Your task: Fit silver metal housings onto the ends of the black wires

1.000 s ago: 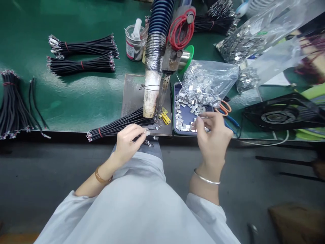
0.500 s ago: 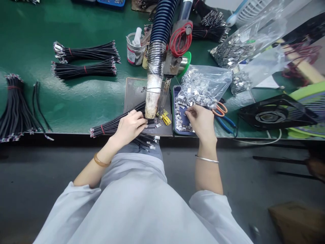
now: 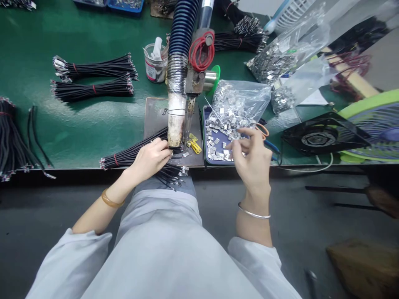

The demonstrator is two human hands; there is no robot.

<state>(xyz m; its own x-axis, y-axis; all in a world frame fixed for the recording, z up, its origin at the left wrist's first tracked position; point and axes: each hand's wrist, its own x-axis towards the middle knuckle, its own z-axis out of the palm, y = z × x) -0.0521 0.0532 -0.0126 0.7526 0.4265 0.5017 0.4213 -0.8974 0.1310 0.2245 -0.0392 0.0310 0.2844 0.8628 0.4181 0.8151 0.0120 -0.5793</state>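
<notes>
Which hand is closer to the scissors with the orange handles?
The right hand. It hovers just beside the orange-handled scissors, above the blue tray of metal pieces. The left hand is farther away, on the bundle of black wires.

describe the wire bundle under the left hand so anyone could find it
Find the blue ribbed hose at centre; a grey plate lies below its tip. The bundle slants across that plate's near edge under the left hand, unlike the others, which lie untouched farther left.
</notes>
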